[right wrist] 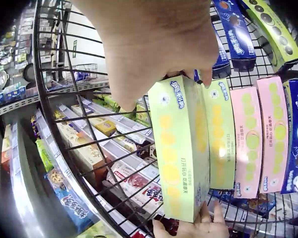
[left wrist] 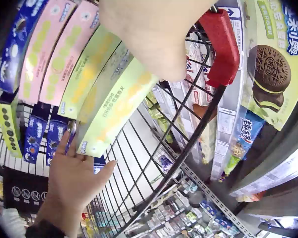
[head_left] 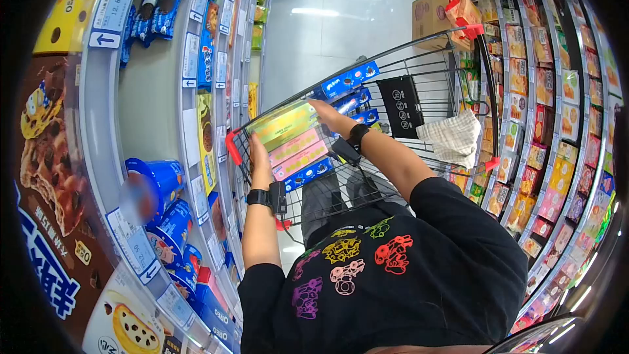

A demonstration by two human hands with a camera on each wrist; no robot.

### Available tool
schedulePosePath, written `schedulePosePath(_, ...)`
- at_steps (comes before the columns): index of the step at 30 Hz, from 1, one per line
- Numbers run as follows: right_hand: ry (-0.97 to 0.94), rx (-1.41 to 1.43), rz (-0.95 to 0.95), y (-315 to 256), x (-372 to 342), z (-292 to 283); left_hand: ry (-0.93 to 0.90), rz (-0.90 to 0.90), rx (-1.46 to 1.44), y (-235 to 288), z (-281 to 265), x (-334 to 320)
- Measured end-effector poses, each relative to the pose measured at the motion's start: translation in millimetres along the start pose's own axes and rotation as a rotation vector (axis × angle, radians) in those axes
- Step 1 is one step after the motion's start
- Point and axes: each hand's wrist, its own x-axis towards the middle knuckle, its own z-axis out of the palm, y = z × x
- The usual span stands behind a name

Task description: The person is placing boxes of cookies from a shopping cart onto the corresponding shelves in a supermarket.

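Note:
Several long biscuit boxes stand side by side in the cart. The outermost, a light green box [head_left: 283, 124] [left wrist: 116, 106] [right wrist: 178, 148], is held by its two ends. My left hand [head_left: 259, 157] [left wrist: 149, 34] [right wrist: 198, 228] grips one end, partly hidden behind it in the right wrist view. At the other end my right hand [head_left: 324, 115] [left wrist: 74, 183] [right wrist: 154, 44] has its fingers against the box and its thumb spread out to the side. Another green box [left wrist: 87, 74] [right wrist: 219, 134] stands next to it, then pink boxes [head_left: 298, 155] [right wrist: 247, 144] and a blue box [head_left: 309, 174] [right wrist: 295, 134].
The wire cart [head_left: 419, 59] has red corner pieces [left wrist: 224, 47] and holds more blue boxes [head_left: 350, 78], a black sign [head_left: 401, 106] and a checked cloth [head_left: 452, 139]. Shelves of packaged snacks [head_left: 537, 92] line both sides. A cardboard carton [head_left: 430, 19] stands beyond the cart.

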Motion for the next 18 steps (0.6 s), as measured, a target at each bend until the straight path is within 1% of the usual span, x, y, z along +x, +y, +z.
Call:
schedulePosePath(1,-0.016,0.037,0.014,-1,-4,0,0.018,0.004,-0.021,-8,1,4)
schedulePosePath(3,-0.039,-0.07,-0.085,-1,-14,-4,0.028,-0.005,-0.109,-6,7,0)
schedulePosePath(4,-0.052,-0.125,-0.137,-2,-18,-5,0.047,0.004,-0.108,-5,10,-4)
schedulePosePath(5,-0.023,-0.082,-0.094,-5,-22,-4,0.067,0.013,-0.106,-6,12,-8)
schedulePosePath(7,0.028,0.003,-0.013,-12,-28,1,0.127,0.063,-0.016,-8,15,-15)
schedulePosePath(8,-0.008,-0.052,-0.051,-11,-31,-2,0.139,0.08,0.004,-10,16,-18)
schedulePosePath(10,-0.08,-0.164,-0.13,-5,-42,-13,0.091,0.085,-0.058,-14,15,-23)
schedulePosePath(13,0.023,-0.044,-0.087,4,-54,-19,0.163,0.183,-0.007,13,28,-66)
schedulePosePath(14,-0.013,-0.015,-0.085,-7,-81,-19,0.157,0.192,-0.027,14,28,-73)
schedulePosePath(16,-0.146,-0.035,-0.201,-7,-120,-32,0.144,0.21,-0.066,11,32,-87)
schedulePosePath(17,-0.213,-0.046,-0.259,-3,-134,-39,0.176,0.225,-0.052,16,37,-100)
schedulePosePath(18,-0.2,-0.025,-0.212,2,-142,-45,0.209,0.24,-0.037,22,42,-117)
